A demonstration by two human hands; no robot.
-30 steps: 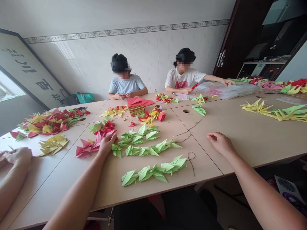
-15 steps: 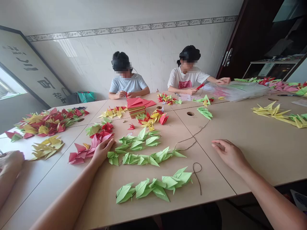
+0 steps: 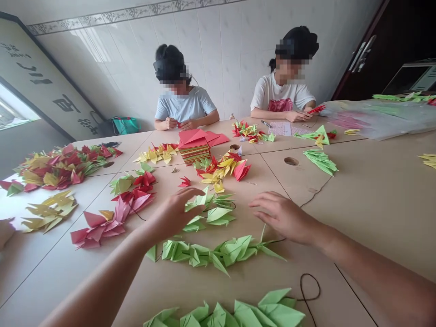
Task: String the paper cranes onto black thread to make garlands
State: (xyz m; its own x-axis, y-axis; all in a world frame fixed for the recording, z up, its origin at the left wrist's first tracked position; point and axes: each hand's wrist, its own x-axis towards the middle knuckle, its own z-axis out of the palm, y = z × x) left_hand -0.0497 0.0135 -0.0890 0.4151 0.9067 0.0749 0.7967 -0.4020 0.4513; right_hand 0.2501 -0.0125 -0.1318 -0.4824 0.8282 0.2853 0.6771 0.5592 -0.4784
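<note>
My left hand is open, its thumb and fingers apart, at the left end of a short string of green folded paper cranes. On the other side of that string is my right hand, also open, fingers stretched out toward it. Neither hand holds anything; whether the left fingertips touch the paper I cannot tell. Below both hands lies a longer green crane string, with black cord coming off its right end. Nearest me, another green string is cut off by the frame; its cord loops at the right.
Left of my arm lie a pink and red crane string, yellow cranes and a large mixed pile. Beyond are stacked paper squares and green cranes beside a table hole. Two people sit opposite, hands on red paper pieces.
My left hand has left the pink string and moved right; my right hand has moved left. The view is closer. The person at the right has drawn a hand back from the plastic sheet.
</note>
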